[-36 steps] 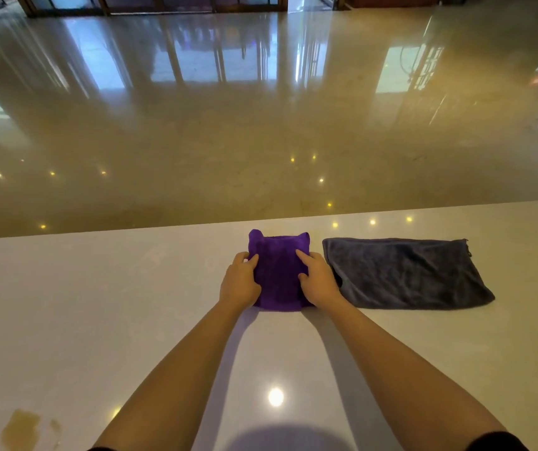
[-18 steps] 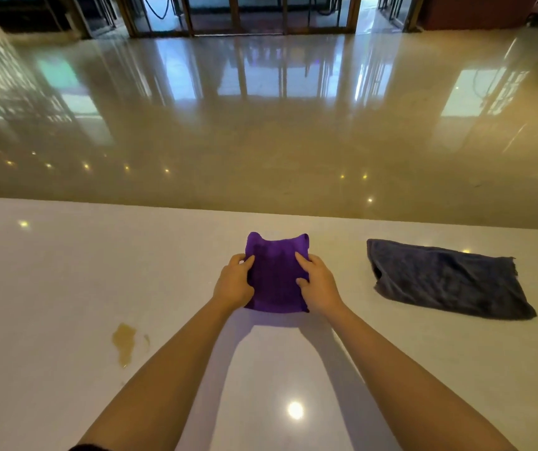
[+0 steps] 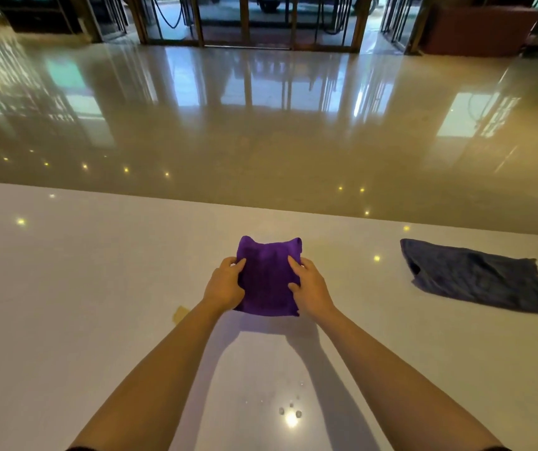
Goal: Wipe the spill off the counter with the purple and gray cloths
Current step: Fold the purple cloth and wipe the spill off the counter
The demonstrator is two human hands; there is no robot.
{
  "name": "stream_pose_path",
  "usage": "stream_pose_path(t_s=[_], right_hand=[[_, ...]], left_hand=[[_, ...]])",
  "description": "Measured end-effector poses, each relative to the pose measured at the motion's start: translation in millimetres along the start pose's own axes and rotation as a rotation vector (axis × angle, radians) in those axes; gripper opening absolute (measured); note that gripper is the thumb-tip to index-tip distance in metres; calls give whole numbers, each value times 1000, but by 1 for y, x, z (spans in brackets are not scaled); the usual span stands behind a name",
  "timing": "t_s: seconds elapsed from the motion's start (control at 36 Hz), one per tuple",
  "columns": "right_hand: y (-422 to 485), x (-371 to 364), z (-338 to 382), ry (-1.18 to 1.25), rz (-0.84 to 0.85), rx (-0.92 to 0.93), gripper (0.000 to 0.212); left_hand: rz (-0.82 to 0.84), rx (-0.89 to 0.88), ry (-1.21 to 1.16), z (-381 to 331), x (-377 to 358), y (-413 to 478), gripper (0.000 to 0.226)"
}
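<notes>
A folded purple cloth point(image 3: 267, 278) lies flat on the white counter point(image 3: 66, 288). My left hand point(image 3: 223, 284) grips its left edge and my right hand point(image 3: 310, 286) grips its right edge. A small brownish spill point(image 3: 180, 314) shows on the counter just left of my left wrist, partly hidden by my forearm. The gray cloth point(image 3: 476, 278) lies rumpled on the counter to the right, apart from both hands.
The counter's far edge point(image 3: 261, 208) runs across the view, with a glossy floor beyond it. A few small water drops point(image 3: 290, 408) sit on the counter near me, between my forearms.
Both hands have slid the purple cloth leftwards along the counter, away from the gray cloth. The spill, which lay far to the left, is now right beside my left wrist.
</notes>
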State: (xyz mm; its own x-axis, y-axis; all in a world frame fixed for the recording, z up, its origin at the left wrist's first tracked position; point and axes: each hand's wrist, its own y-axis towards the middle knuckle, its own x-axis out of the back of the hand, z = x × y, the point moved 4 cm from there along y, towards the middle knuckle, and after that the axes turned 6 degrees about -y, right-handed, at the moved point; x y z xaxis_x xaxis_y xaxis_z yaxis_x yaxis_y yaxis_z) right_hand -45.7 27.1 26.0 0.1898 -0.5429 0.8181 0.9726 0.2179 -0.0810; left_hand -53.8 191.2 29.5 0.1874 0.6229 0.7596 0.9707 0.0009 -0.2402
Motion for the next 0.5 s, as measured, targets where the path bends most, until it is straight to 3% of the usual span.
stream_pose_path(t_s=[0.5], right_hand=[[22, -59, 20, -10, -58, -257, 47]], left_hand=[[142, -61, -132, 58, 9, 37, 51]])
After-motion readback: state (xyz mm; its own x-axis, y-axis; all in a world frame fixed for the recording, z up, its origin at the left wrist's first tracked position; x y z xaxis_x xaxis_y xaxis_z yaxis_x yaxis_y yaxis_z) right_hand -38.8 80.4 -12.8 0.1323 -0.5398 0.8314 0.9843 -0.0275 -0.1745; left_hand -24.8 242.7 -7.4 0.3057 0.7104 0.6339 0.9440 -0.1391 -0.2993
